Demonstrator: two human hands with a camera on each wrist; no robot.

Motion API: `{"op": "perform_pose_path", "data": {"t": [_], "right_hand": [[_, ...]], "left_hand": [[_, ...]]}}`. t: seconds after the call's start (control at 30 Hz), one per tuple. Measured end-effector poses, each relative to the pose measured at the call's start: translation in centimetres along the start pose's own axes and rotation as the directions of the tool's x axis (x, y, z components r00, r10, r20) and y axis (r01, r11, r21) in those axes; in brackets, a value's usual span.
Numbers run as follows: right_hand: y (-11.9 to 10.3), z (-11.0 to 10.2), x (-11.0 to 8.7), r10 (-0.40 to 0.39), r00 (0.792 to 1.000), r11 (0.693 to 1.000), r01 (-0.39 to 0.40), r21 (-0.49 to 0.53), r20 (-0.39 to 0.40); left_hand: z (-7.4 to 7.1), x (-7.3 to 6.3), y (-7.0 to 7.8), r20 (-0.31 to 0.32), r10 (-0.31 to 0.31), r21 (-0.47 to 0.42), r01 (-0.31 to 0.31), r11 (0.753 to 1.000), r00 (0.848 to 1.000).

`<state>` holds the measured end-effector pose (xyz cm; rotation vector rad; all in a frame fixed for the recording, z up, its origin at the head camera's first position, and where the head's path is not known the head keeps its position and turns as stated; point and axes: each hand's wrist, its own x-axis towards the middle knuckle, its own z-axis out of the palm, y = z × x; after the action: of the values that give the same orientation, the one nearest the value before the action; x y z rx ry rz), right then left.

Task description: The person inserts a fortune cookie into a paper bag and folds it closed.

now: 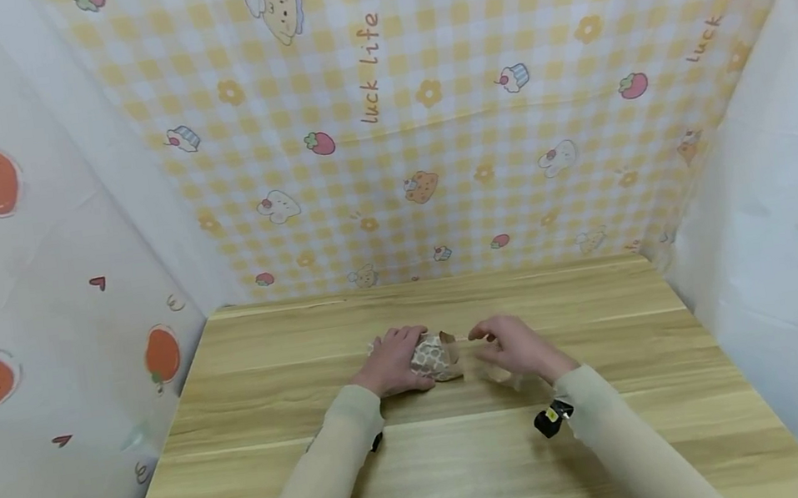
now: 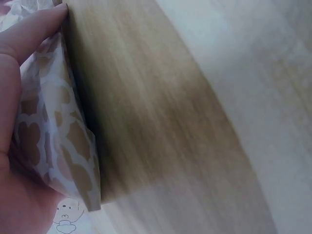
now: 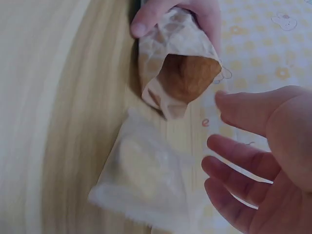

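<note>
Tabletop [image 1: 459, 477]; packet [image 3: 139, 168] plainest from right wrist

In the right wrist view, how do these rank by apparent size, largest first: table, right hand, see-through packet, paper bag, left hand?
1. Table
2. Right hand
3. See-through packet and paper bag: too alike to rank
4. Left hand, partly cut off
</note>
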<state>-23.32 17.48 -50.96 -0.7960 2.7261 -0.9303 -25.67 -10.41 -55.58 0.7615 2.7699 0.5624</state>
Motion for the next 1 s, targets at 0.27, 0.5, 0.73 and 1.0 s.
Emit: {"op": "perform_pose_path", "data": {"t": [0.27,0.5,0.73,1.0], "right_hand": [[0.5,0.6,-3.1,-0.077,0.994,0.951,0.051,-0.306,-0.076],[1.2,1.9,-4.5,-0.157,0.982,0.883,0.094,-0.46,-0.1],[1.7,3.1,-4.7,-0.189,0.975,0.889,0.12,-0.441,-0.116],[2.4,3.8,-4.6,-0.211,0.968,0.861,0.116,-0.495,-0.139]], "left_hand": [[-0.1,-0.1,0.0,-0.01,0.014,0.015,-0.014,1.0,1.0],[0.0,-0.1,0.1,-0.01,0.014,0.023,-0.013,1.0,1.0],[0.0,-0.3,0.0,-0.006,0.015,-0.003,-0.015,1.0,1.0],[0.0,-0.2,0.0,-0.018,0.019,0.019,-0.018,1.0,1.0]]}}
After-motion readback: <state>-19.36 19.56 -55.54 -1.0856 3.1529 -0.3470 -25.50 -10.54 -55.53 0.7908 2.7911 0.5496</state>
